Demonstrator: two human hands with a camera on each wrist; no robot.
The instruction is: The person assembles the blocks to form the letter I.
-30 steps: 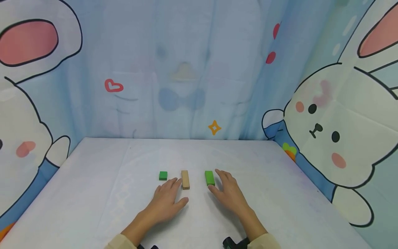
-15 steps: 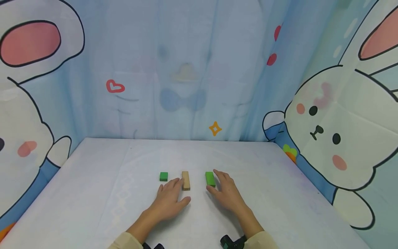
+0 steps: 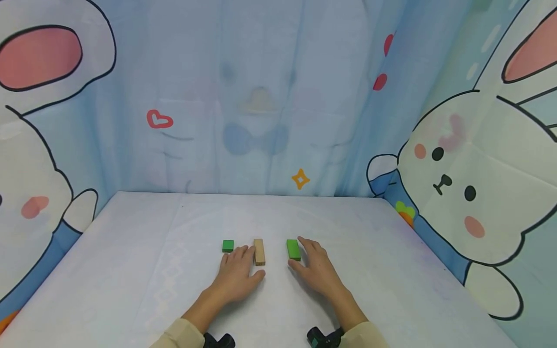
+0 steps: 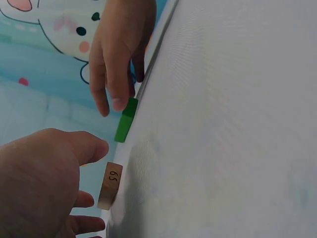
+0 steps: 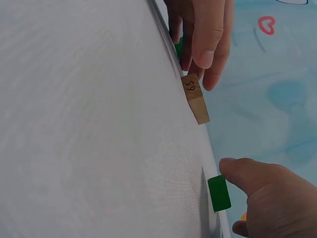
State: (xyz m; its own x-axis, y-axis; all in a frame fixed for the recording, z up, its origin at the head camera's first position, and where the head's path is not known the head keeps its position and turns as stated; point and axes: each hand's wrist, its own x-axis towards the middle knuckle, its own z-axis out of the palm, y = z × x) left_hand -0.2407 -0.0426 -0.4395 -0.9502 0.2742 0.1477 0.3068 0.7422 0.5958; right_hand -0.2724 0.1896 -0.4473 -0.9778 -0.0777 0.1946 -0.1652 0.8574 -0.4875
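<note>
A small green block (image 3: 228,246), a longer plain wooden block (image 3: 259,252) and a light green block (image 3: 293,250) lie apart on the white table. Just in front of the first two is the left hand (image 3: 237,278), fingers spread and thumb out, holding nothing; its fingertips come close to the wooden block's left side, and contact cannot be told. Beside the light green block the right hand (image 3: 319,270) has its thumb near the block's front end and its fingers along the right. The left wrist view shows "65" on the end of the wooden block (image 4: 110,186).
White cloth covers the table (image 3: 143,251). Behind it hangs a blue curtain (image 3: 196,159) printed with large rabbits (image 3: 478,159). Black devices (image 3: 324,338) are at both wrists, beside the sleeves (image 3: 365,335).
The left hand has shifted slightly, its fingertips a little further forward and its wrist a little to the right. The right hand has moved slightly left. The blocks lie as before.
</note>
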